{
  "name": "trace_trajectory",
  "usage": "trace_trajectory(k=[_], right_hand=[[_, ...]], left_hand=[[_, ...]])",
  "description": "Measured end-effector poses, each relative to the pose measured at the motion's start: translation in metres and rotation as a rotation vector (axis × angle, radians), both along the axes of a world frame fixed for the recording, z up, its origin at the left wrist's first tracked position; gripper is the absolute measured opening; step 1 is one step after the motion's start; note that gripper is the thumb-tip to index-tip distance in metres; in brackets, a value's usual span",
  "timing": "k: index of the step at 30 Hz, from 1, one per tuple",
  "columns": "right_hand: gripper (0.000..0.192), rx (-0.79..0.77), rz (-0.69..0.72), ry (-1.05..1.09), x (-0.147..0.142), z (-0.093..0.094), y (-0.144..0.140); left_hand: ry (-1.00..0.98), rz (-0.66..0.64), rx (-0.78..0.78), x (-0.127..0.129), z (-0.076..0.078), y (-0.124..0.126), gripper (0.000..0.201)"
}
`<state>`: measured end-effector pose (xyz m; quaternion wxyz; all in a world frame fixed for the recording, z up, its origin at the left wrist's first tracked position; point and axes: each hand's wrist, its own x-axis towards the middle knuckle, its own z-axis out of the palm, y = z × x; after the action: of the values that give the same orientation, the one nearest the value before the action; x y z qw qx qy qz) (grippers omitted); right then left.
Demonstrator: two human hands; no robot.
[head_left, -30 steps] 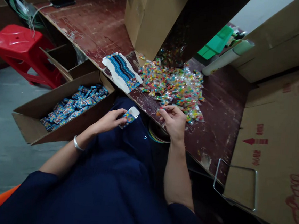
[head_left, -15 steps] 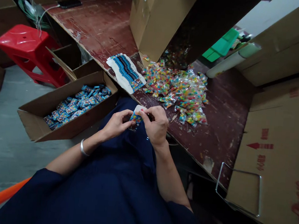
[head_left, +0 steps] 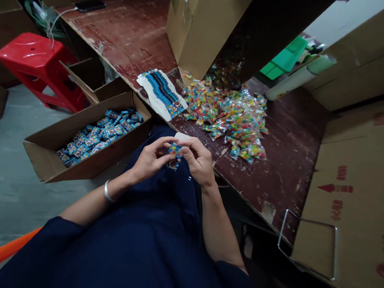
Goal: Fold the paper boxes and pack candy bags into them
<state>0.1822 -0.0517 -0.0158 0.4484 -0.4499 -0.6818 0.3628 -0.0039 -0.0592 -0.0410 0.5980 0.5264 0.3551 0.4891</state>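
Over lap (head_left: 171, 191) | left hand (head_left: 148, 159) pinching box (head_left: 175, 153) | right hand (head_left: 201, 163), earlier apart, now gripping it

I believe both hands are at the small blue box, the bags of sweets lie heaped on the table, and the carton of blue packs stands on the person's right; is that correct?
Not quite: the head view shows the carton of blue packs on the person's left. The left hand and right hand are indeed at the small blue box, and the bags of sweets lie heaped on the table.

A short-sleeved navy garment (head_left: 129, 250) and a silver bangle (head_left: 106, 191) are worn.
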Motion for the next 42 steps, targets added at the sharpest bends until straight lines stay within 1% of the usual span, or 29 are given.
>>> trace_trajectory(k=[2,4,6,9,11,13,15,17,20,23,25,28,30,31,35,37,39,40,41,42], right_hand=[[0.036,-0.027,-0.107,0.127,-0.004,-0.007,-0.006],[0.036,-0.037,-0.134,0.164,-0.008,-0.015,-0.010],[0.028,-0.012,-0.134,0.149,-0.012,-0.021,-0.012],[0.016,0.074,-0.196,0.143,-0.017,-0.027,-0.014],[0.015,0.123,-0.240,0.177,-0.022,-0.027,-0.014],[0.013,0.132,-0.267,0.257,-0.027,-0.024,-0.013],[0.020,0.101,-0.253,0.332,-0.031,-0.020,-0.012],[0.024,0.055,-0.201,0.350,-0.033,-0.014,-0.009],[0.031,-0.038,-0.157,0.299,-0.030,-0.005,-0.004],[0.028,-0.149,-0.153,0.247,-0.023,0.003,0.002],[0.025,-0.193,-0.150,0.212,-0.018,0.007,0.006],[0.023,-0.213,-0.159,0.178,-0.015,0.010,0.012],[0.023,-0.186,-0.136,0.165,-0.015,0.012,0.014],[0.024,-0.158,-0.117,0.159,-0.016,0.012,0.014],[0.033,-0.041,-0.045,0.109,-0.018,0.011,0.011],[0.033,-0.019,-0.008,0.053,-0.018,0.009,0.012],[0.027,-0.005,0.024,-0.019,-0.017,0.004,0.020],[0.024,0.013,0.012,-0.063,-0.017,0.000,0.026],[0.024,0.043,-0.026,-0.119,-0.019,-0.005,0.035],[0.026,0.080,-0.083,-0.185,-0.020,-0.011,0.046]], left_hand=[[-0.001,0.014,0.001,-0.003,0.003,0.003,0.046],[-0.006,-0.002,-0.017,-0.006,0.004,0.004,0.045],[-0.010,-0.027,-0.051,-0.006,0.002,0.004,0.043],[-0.022,-0.027,-0.076,-0.002,0.000,0.001,0.042],[-0.054,-0.006,-0.077,0.001,-0.001,0.001,0.044],[-0.098,0.017,-0.102,0.002,0.001,0.001,0.050],[-0.112,0.033,-0.142,0.001,0.004,0.002,0.056],[-0.083,0.045,-0.148,-0.001,0.006,0.003,0.056],[0.005,0.098,-0.051,-0.003,0.007,0.003,0.046],[0.081,0.123,0.032,-0.004,0.008,0.004,0.040],[0.105,0.078,0.028,-0.007,0.009,0.005,0.043],[0.111,-0.015,-0.013,-0.012,0.013,0.008,0.053],[0.097,-0.048,-0.024,-0.016,0.015,0.009,0.057],[0.089,-0.053,-0.026,-0.017,0.015,0.009,0.056],[0.093,-0.022,-0.035,-0.019,0.011,0.011,0.040],[0.127,-0.016,-0.031,-0.021,0.008,0.015,0.035],[0.205,-0.002,-0.008,-0.031,0.008,0.025,0.031],[0.278,0.034,0.016,-0.039,0.008,0.031,0.029],[0.380,0.091,0.047,-0.050,0.009,0.038,0.028],[0.516,0.185,0.087,-0.062,0.011,0.046,0.028]])
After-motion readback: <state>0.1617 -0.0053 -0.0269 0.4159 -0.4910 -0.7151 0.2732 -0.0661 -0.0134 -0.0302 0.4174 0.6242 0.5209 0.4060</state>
